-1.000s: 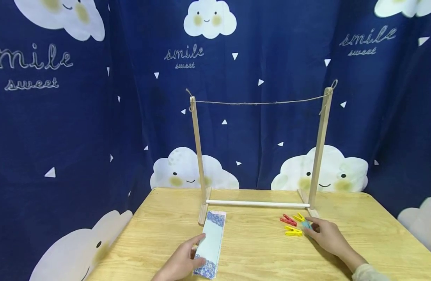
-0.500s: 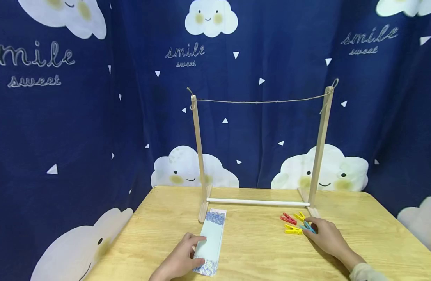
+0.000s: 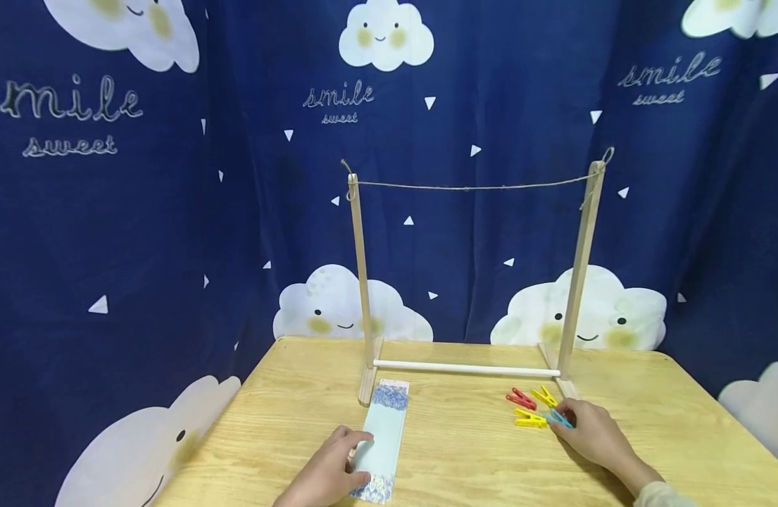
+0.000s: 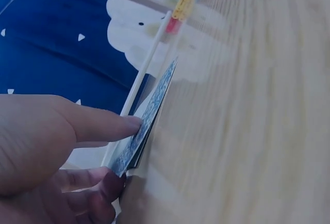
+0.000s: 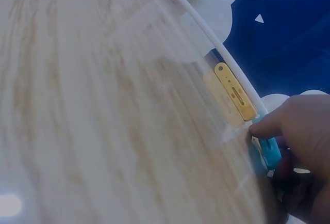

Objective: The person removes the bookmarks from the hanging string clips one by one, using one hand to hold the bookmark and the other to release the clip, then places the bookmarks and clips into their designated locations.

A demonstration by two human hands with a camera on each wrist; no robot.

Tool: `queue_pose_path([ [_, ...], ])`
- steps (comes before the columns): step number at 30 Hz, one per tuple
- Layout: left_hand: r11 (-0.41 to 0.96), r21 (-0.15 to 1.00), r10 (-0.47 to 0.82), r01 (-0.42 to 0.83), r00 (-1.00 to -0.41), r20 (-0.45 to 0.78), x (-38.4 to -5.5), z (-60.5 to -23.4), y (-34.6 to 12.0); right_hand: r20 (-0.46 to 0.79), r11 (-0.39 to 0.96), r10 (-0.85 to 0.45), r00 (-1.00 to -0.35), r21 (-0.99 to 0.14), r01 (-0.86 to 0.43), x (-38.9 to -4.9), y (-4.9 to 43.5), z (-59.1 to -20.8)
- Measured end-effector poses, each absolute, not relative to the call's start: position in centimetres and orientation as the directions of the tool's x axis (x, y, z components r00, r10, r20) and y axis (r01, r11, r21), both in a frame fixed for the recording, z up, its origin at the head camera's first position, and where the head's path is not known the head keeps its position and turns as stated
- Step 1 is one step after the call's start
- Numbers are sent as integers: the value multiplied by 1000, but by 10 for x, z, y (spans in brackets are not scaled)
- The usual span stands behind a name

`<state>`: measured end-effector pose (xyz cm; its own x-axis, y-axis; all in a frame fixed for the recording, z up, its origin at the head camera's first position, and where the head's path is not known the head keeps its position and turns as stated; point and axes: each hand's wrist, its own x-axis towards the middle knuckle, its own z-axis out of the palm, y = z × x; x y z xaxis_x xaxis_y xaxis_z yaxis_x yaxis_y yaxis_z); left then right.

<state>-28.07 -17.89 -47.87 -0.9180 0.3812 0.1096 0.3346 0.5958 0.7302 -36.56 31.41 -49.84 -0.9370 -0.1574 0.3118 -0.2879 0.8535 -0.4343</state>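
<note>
On the table's left half lies a long pale card [image 3: 384,438] with blue lace print at both ends. My left hand [image 3: 328,468] pinches its left edge, thumb on top and the other fingers curled at the side in the left wrist view; a second layer shows under the card [image 4: 147,118]. At the right, my right hand [image 3: 594,433] pinches a blue clothespin [image 3: 558,418] between thumb and fingers, low at the tabletop. Beside it lie two yellow clothespins, one nearer [image 3: 529,418] and one farther [image 3: 544,397], plus a red clothespin [image 3: 521,398].
Behind the cards and pins stands a wooden rack with a left post [image 3: 361,267], a right post [image 3: 581,274] and a white bottom rod [image 3: 465,367]. A thin string [image 3: 467,188] runs between the post tops. A blue cloud-print curtain [image 3: 465,91] hangs behind the table [image 3: 465,451].
The blue clothespin has shifted slightly toward me and away from the farther yellow one in my right fingers. My left hand and the card stay almost where they were.
</note>
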Motion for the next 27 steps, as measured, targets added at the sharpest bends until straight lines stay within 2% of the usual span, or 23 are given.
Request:
queue_pose_path([
  [8, 622, 718, 349, 312, -931, 102, -282, -479, -175, 301, 855, -153, -941, -437, -279, -366, 314, -498],
  [15, 715, 623, 304, 317, -944, 131, -280, -478, -174, 313, 862, -156, -937, -421, -284, -368, 315, -497],
  [22, 724, 612, 293, 318, -945, 144, -281, -477, -174, 317, 854, -179, -932, -421, -307, -369, 316, -492],
  [27, 703, 621, 285, 346, -937, 200, -283, -473, -176, 316, 860, -166, -934, -416, -294, -367, 318, -479],
])
